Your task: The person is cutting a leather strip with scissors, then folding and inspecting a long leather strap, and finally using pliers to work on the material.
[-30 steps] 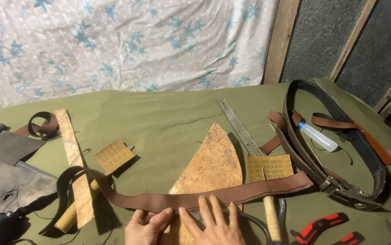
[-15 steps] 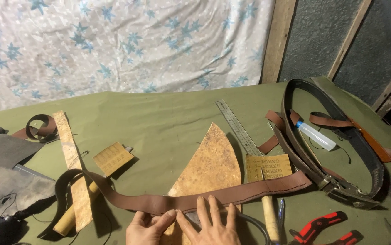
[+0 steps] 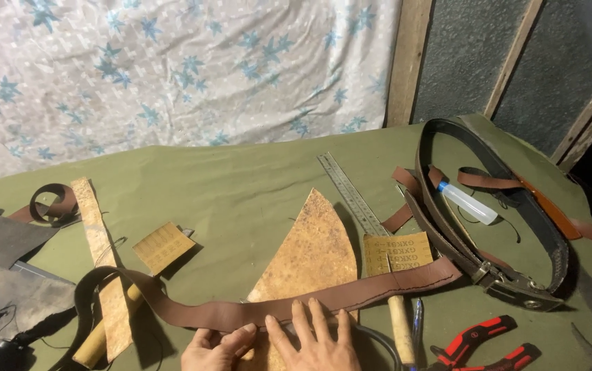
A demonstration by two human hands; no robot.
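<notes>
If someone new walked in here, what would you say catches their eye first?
Probably the long brown leather strap across the green cloth, pressed down by the left hand and right hand at the near edge. Under it lies a mottled tan leather wedge, with a dark buckled belt looped at the right.

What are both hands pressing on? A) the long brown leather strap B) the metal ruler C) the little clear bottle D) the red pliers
A: the left hand and right hand both lie on the long brown leather strap, which runs across the tan wedge-shaped sheet.
</notes>
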